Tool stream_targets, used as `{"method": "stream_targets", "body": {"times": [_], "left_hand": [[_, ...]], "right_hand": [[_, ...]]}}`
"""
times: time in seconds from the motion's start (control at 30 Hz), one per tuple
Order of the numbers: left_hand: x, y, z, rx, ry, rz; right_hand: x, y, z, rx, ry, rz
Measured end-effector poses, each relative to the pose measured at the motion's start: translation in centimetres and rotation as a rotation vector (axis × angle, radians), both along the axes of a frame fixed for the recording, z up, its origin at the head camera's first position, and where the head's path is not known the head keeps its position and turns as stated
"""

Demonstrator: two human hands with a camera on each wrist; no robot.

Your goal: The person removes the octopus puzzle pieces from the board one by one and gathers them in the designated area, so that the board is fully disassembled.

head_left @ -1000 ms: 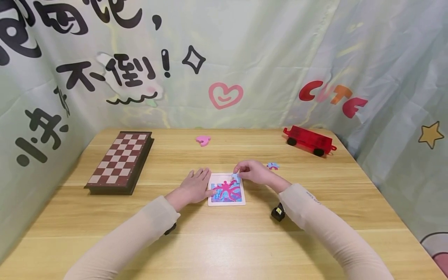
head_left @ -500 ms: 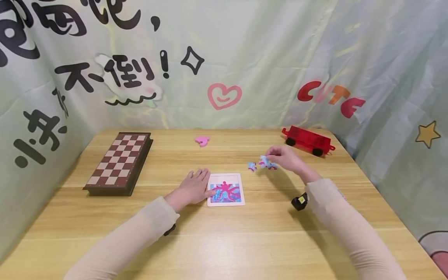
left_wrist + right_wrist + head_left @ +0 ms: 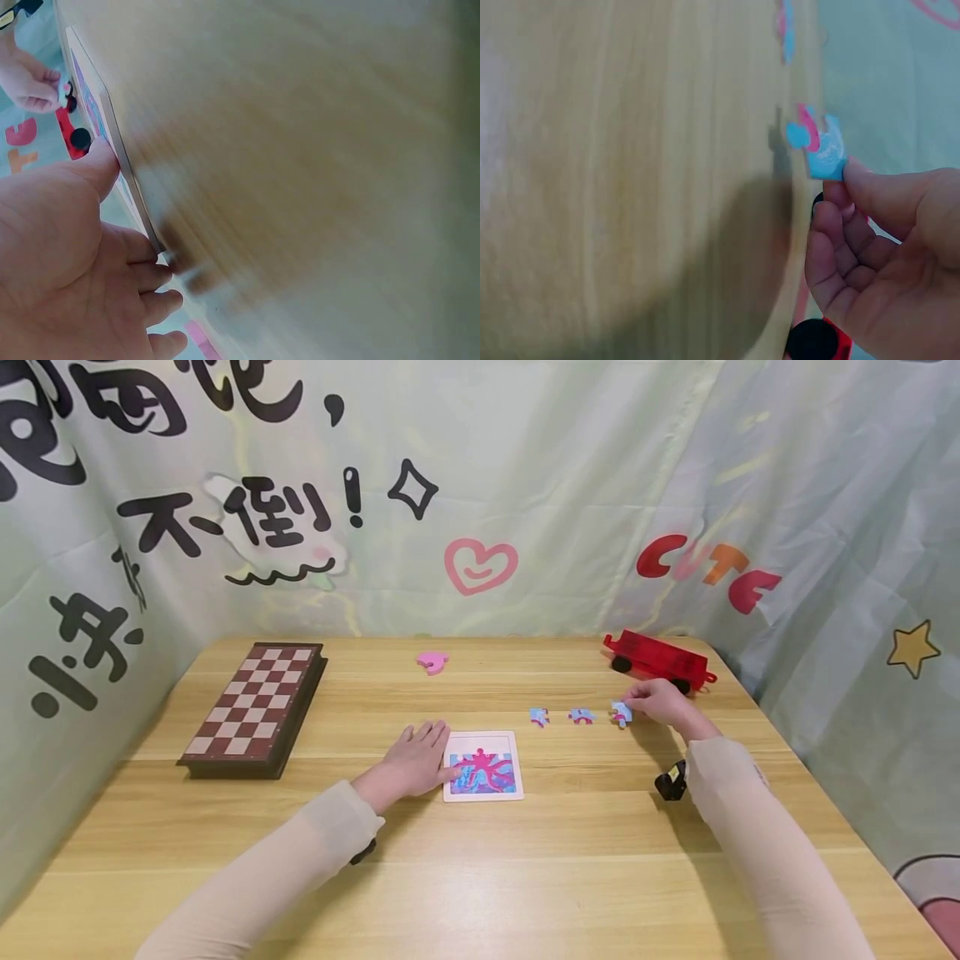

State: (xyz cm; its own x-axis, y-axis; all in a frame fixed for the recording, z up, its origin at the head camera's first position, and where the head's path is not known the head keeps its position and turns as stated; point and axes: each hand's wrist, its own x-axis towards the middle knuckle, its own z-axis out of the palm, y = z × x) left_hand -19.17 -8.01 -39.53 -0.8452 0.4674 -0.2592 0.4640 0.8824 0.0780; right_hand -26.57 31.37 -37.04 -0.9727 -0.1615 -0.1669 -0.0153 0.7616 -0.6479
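Note:
My right hand (image 3: 662, 702) pinches a light-blue and pink jigsaw piece (image 3: 826, 156) between thumb and fingertips at the right side of the table. In the right wrist view the piece is raised, its shadow beside it. Two similar jigsaw pieces (image 3: 539, 717) lie in a row to its left, the middle piece (image 3: 581, 716) nearer. A square puzzle frame (image 3: 480, 742) has its lower part filled with a pink octopus on blue; its upper strip is bare. My left hand (image 3: 411, 762) rests at the frame's left edge, fingers extended, thumb over the rim (image 3: 124, 161).
A folded chessboard box (image 3: 255, 710) sits at the left of the wooden table. A pink notched piece (image 3: 432, 662) lies at the back. Behind my right hand stands a red toy wagon (image 3: 656, 658) with black wheels. Printed curtains (image 3: 570, 485) hang behind the table.
My right hand left the frame with one piece, set it down on the table, and is now further right holding another piece. The upper strip of the frame is bared. My left hand stays put.

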Motion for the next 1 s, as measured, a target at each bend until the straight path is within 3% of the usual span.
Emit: {"method": "stream_targets", "body": {"times": [0.17,0.63,0.8,1.0], "left_hand": [[0.0,0.0,0.1,0.006,-0.004,0.003],[0.1,0.1,0.1,0.020,0.005,-0.002],[0.1,0.1,0.1,0.018,0.006,-0.001],[0.1,0.0,0.2,0.026,-0.004,-0.002]], "right_hand": [[-0.7,0.6,-0.8,0.016,-0.036,-0.026],[-1.3,0.8,-1.7,0.040,-0.020,-0.038],[-1.0,0.6,-1.2,0.060,0.026,-0.034],[-0.5,-1.1,0.4,0.059,0.098,-0.012]]}}
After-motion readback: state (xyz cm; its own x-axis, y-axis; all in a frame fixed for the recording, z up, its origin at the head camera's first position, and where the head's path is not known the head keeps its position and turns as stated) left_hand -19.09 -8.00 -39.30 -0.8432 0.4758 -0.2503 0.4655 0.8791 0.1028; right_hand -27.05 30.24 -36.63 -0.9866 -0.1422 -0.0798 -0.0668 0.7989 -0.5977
